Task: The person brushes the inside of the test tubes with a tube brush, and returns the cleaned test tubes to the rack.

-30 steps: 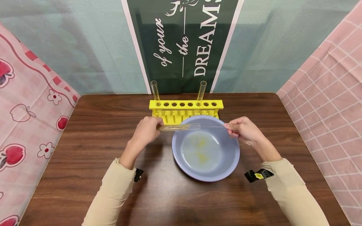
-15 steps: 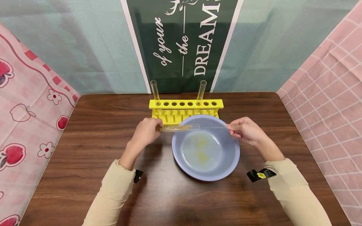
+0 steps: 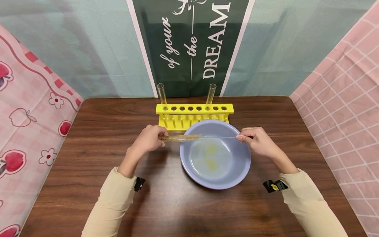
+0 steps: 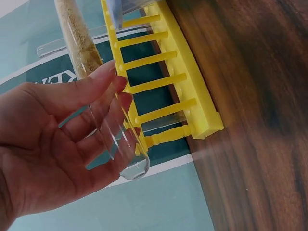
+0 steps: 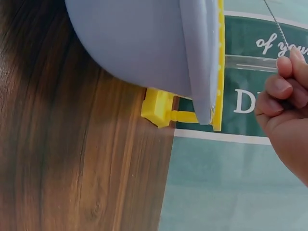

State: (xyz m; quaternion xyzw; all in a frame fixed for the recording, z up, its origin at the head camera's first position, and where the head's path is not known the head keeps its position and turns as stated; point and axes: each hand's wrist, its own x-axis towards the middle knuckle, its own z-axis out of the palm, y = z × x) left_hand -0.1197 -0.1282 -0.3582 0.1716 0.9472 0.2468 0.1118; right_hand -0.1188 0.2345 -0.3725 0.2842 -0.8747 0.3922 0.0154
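My left hand [image 3: 148, 139] grips a clear glass test tube [image 4: 137, 168] on its side, mouth to the right, over the left part of the basin. In the left wrist view the thumb and curled fingers lie round it, and its rounded end shows past them. Inside the tube are the tan bristles of a test tube brush [image 4: 79, 41]. The brush's thin twisted wire handle [image 5: 278, 24] runs out of the mouth to my right hand [image 3: 257, 141], which pinches its end between thumb and fingers above the basin's right rim.
Below the tube stands a lavender basin [image 3: 184, 164] with yellowish liquid or residue in its bottom. Behind it is a yellow test tube rack [image 3: 189, 107], holding one tube [image 3: 161, 92] at left and another tube [image 3: 211, 92] right of centre. Patterned cloths border the wooden table [image 3: 88, 148].
Both hands have come slightly nearer the body with the tube and brush. My left hand has shifted a little left, and the right hand's fingers have turned on the wire.
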